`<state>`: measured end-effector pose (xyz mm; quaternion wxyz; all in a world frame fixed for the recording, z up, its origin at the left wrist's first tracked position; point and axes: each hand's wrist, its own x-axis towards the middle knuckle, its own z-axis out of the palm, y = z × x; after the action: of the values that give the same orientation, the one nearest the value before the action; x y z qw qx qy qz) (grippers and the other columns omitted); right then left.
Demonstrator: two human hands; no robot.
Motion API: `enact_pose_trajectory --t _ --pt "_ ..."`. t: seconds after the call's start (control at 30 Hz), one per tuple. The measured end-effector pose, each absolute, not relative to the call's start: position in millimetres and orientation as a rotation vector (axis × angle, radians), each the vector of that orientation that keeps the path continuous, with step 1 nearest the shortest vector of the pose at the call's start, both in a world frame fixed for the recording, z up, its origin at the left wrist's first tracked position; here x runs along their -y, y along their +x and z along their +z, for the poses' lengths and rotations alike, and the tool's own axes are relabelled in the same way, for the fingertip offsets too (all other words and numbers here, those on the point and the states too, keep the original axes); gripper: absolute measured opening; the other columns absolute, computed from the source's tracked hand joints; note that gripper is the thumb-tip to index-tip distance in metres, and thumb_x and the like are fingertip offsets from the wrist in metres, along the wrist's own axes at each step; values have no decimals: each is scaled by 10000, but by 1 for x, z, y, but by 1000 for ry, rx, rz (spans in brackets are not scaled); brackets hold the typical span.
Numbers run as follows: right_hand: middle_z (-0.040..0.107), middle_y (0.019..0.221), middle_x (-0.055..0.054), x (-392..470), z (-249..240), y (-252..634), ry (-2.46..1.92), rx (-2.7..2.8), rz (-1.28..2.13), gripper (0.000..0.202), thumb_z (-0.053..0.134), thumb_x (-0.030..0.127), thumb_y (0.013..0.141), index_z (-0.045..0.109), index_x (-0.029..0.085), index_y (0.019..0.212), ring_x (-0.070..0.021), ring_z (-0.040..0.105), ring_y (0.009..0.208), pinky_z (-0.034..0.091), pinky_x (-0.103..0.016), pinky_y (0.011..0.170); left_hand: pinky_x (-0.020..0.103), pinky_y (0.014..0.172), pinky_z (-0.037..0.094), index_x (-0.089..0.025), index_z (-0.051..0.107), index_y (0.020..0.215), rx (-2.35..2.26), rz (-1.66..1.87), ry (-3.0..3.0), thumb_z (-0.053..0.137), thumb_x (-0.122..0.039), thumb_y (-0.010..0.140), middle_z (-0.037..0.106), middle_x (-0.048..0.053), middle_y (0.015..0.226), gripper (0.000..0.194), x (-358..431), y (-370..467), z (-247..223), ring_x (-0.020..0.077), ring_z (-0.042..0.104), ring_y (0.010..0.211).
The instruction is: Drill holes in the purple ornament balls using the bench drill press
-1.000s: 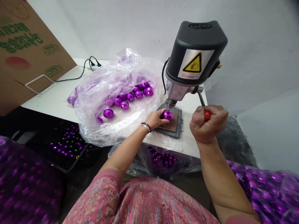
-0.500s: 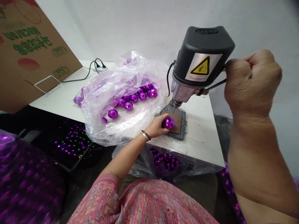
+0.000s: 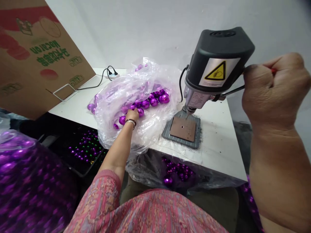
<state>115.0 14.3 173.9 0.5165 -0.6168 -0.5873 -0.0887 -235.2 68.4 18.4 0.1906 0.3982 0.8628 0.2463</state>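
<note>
My left hand (image 3: 132,115) reaches into the open clear plastic bag (image 3: 107,136) on the table, among shiny purple balls (image 3: 154,102). Its fingertips are mostly hidden behind the hand and touch or hover at a ball; whether they grip one cannot be made out. High at the right, my right hand (image 3: 275,85) is wrapped round the red-ended lever (image 3: 234,91) of a black and silver drill press (image 3: 220,58). Under the drill bit, the brown plate (image 3: 182,128) with a small hole lies bare on the grey base (image 3: 167,131).
A printed cardboard box (image 3: 36,64) stands at the left behind a power strip (image 3: 114,75). An open bag with purple balls (image 3: 179,171) hangs below the table's front edge. Purple-filled bags (image 3: 31,181) and a black tray (image 3: 85,170) of small beads sit at the lower left.
My left hand has left the drill base and moved left into the bag; the ball it held is gone from it. One larger ball now shows in the lower bag. My right hand stays on the lever.
</note>
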Motion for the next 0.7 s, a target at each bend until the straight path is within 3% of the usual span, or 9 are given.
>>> enact_pose_trajectory --t 0.1,0.2,0.3,0.43,0.57,0.7 --pt "517 749 30 -14 171 116 -1432 1438 -213 222 456 262 896 573 102 794 -18 419 682 339 -258 688 454 841 518 -67 732 883 -2371 637 1095 424 -507 970 726 247 869 545 -73 -236 6 389 703 974" --pt "500 735 36 -14 174 116 -1424 1449 -204 201 441 245 889 524 114 761 -18 394 677 318 -263 690 409 737 518 -104 712 754 -2205 656 1093 558 -554 897 676 170 672 496 -70 -225 3 344 697 802" --pt "450 709 44 -16 183 114 -1476 1433 -162 206 433 242 884 445 132 711 -16 341 668 294 -269 695 314 676 513 -131 711 914 -2035 741 1118 728 -397 796 674 67 694 291 -65 -213 7 216 664 692" --pt "317 656 42 -25 202 112 -1651 1362 18 294 463 225 880 332 140 630 -11 264 658 239 -262 671 247 666 509 -149 617 1130 -1638 1124 1026 768 -345 734 676 25 849 467 -48 -198 26 103 623 647" --pt "238 634 34 -34 214 114 -1633 1399 179 330 452 259 879 289 141 618 -13 209 650 167 -273 647 224 656 505 -185 591 1180 -1144 1139 1072 797 -369 675 683 45 999 576 -15 -170 46 107 644 750" --pt "225 623 37 -36 213 115 -1616 1397 184 330 460 245 877 281 128 626 -9 204 640 162 -268 646 273 718 537 -193 581 1278 -1047 928 1113 809 -332 656 692 70 1080 677 7 -132 38 147 657 832"
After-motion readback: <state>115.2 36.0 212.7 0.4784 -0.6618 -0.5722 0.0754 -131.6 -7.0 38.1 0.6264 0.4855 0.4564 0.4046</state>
